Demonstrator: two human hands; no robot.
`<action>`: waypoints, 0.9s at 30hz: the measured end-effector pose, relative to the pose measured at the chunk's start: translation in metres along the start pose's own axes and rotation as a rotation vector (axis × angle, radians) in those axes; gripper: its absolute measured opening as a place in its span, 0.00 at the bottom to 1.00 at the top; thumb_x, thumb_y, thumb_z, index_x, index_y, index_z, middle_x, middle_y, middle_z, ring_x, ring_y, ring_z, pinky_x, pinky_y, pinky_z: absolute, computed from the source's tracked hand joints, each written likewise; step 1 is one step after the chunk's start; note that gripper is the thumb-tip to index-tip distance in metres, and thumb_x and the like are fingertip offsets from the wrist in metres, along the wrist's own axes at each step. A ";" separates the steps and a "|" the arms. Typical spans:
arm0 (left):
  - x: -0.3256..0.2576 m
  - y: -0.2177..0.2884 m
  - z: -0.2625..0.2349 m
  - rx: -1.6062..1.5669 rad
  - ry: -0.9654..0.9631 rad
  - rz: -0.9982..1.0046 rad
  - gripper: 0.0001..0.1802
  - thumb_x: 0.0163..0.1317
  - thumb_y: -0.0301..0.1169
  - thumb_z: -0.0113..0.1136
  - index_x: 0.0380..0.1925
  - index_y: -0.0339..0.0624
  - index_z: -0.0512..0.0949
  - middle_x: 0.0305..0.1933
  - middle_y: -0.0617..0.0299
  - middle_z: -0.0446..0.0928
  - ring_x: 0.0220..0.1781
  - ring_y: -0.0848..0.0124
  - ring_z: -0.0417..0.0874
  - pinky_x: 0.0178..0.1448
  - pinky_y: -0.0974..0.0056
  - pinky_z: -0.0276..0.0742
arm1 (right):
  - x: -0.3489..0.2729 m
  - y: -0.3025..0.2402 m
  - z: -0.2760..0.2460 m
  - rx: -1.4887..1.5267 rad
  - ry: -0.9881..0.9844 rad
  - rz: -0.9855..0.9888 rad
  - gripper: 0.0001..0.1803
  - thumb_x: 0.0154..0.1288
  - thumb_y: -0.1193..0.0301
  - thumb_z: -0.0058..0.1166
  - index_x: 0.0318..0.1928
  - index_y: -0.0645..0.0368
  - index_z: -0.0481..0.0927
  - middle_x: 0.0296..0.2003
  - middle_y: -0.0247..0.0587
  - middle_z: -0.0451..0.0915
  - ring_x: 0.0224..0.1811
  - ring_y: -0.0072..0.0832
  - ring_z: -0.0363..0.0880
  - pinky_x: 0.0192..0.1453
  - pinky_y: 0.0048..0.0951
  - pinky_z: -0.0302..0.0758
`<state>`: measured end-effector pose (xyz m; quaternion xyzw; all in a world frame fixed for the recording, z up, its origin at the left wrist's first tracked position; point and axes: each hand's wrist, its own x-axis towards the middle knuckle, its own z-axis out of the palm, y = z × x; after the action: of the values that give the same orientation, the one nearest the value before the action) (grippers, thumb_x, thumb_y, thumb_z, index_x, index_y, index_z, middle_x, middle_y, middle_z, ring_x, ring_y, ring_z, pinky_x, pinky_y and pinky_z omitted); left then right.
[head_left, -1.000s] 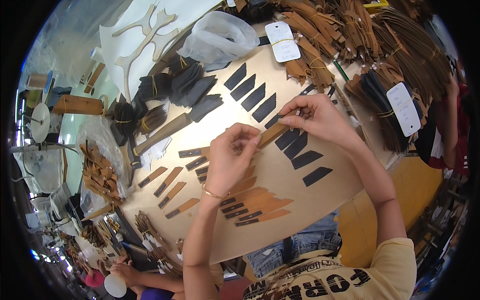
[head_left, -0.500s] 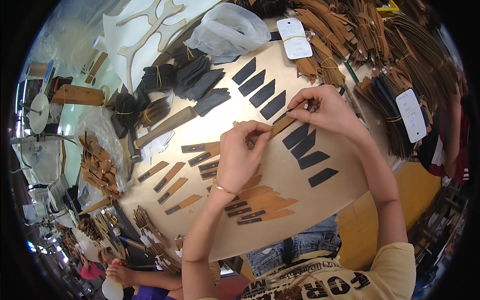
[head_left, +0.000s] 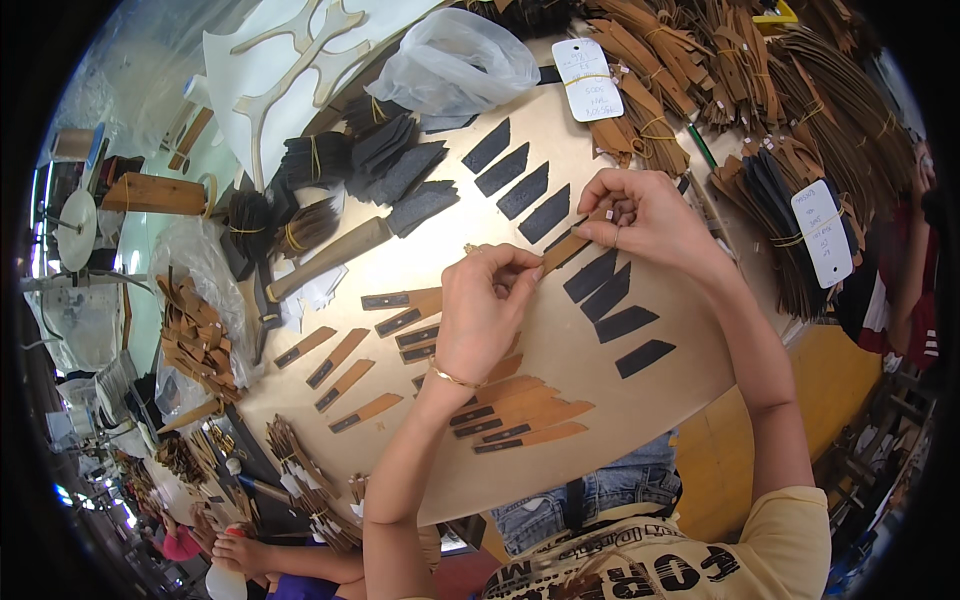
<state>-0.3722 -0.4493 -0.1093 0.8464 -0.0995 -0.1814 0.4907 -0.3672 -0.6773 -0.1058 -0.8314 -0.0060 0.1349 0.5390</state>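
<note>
A brown leather strip [head_left: 566,250] is stretched between my two hands above the worktable. At its near left end, my left hand [head_left: 488,312] pinches it between thumb and fingertips. My right hand [head_left: 648,212] grips the far end with curled fingers; a thin dark edge shows beside the strip there. Black slanted pieces [head_left: 522,190] lie in a row beyond my hands, and more black pieces [head_left: 632,322] rest below my right hand. Around my left wrist are several brown strips [head_left: 522,412] with dark inset ends, some partly hidden by my forearm; others [head_left: 342,358] lie farther left.
A hammer [head_left: 335,257] lies among bundled black pieces [head_left: 385,165] at left. A clear plastic bag [head_left: 455,60] sits at the back. Tied brown leather bundles [head_left: 690,60] with white tags [head_left: 822,232] line the far right. At lower left is another person's hand [head_left: 238,552].
</note>
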 end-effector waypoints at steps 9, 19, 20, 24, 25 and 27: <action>0.000 0.003 0.001 0.019 0.010 -0.001 0.06 0.59 0.22 0.65 0.36 0.32 0.85 0.27 0.56 0.81 0.25 0.74 0.79 0.31 0.69 0.73 | 0.001 0.002 0.001 0.025 0.006 -0.015 0.09 0.57 0.75 0.68 0.35 0.62 0.79 0.27 0.26 0.77 0.25 0.09 0.70 0.29 0.15 0.68; -0.002 0.001 0.007 0.129 0.031 0.149 0.10 0.61 0.18 0.62 0.41 0.35 0.86 0.34 0.54 0.81 0.30 0.70 0.83 0.36 0.69 0.78 | 0.001 0.003 0.003 0.037 0.026 -0.018 0.10 0.56 0.76 0.67 0.33 0.62 0.77 0.26 0.25 0.76 0.25 0.09 0.70 0.28 0.15 0.67; -0.003 0.001 0.008 0.165 0.039 0.160 0.09 0.61 0.19 0.62 0.41 0.35 0.86 0.34 0.53 0.80 0.30 0.68 0.83 0.36 0.68 0.78 | 0.001 0.003 0.004 0.031 0.023 -0.026 0.10 0.57 0.77 0.67 0.33 0.61 0.76 0.26 0.21 0.75 0.24 0.07 0.67 0.27 0.13 0.65; -0.008 0.005 0.017 0.367 0.089 0.246 0.09 0.61 0.20 0.61 0.41 0.35 0.85 0.37 0.50 0.79 0.31 0.58 0.83 0.37 0.62 0.80 | 0.000 0.001 0.004 0.027 0.034 -0.011 0.10 0.56 0.76 0.67 0.34 0.62 0.77 0.26 0.28 0.77 0.25 0.12 0.72 0.29 0.18 0.70; -0.009 0.008 0.020 0.434 0.101 0.278 0.09 0.62 0.20 0.60 0.41 0.35 0.85 0.37 0.49 0.78 0.32 0.56 0.83 0.37 0.60 0.80 | -0.001 0.000 0.004 0.033 0.039 -0.017 0.10 0.57 0.76 0.68 0.34 0.61 0.77 0.26 0.25 0.75 0.25 0.10 0.70 0.29 0.16 0.67; -0.010 0.012 0.023 0.494 0.060 0.252 0.10 0.61 0.20 0.59 0.42 0.34 0.84 0.39 0.47 0.77 0.33 0.52 0.82 0.38 0.56 0.81 | -0.006 -0.003 0.002 0.023 0.053 -0.008 0.11 0.58 0.76 0.67 0.36 0.60 0.76 0.27 0.23 0.74 0.25 0.07 0.68 0.28 0.14 0.65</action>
<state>-0.3908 -0.4704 -0.1068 0.9263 -0.2307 -0.0640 0.2908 -0.3725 -0.6751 -0.1026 -0.8285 0.0065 0.1105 0.5489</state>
